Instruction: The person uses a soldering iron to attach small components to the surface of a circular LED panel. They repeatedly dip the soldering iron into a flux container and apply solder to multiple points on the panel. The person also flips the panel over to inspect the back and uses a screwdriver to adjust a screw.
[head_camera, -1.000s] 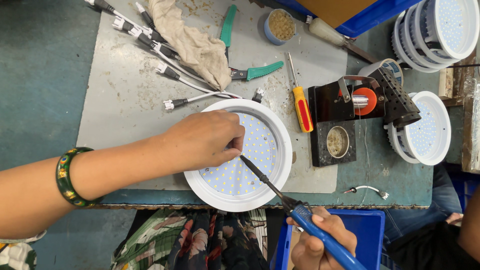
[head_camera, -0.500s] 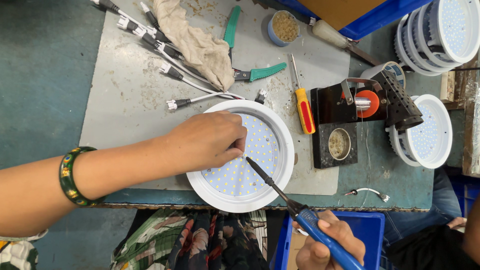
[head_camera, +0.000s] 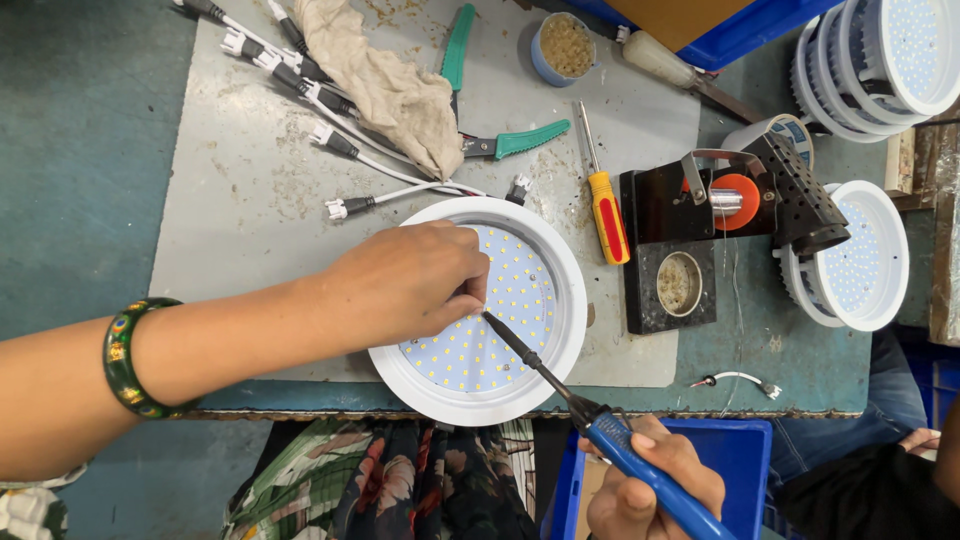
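A round white lamp (head_camera: 530, 270) with a board of many small yellow LEDs lies face up at the table's front edge. My left hand (head_camera: 410, 285) rests on its left half. The fingertips are pinched together on the board, and anything they pinch is hidden. A green bangle (head_camera: 122, 357) is on that wrist. My right hand (head_camera: 650, 485) grips the blue handle of a soldering iron (head_camera: 612, 437). Its dark tip touches the LED board right beside my left fingertips.
A black soldering stand (head_camera: 720, 205), a yellow-and-red screwdriver (head_camera: 606, 212), green-handled pliers (head_camera: 500, 140), a beige cloth (head_camera: 385, 85) and white-plugged cables (head_camera: 330, 140) lie behind the lamp. More white lamps (head_camera: 865, 255) sit and stack at the right. A blue bin (head_camera: 745, 450) and another person's hand (head_camera: 925, 440) are at the lower right.
Both hands keep their hold. The iron's tip stays at the same spot by my left fingertips, with only a slight shift of the view.
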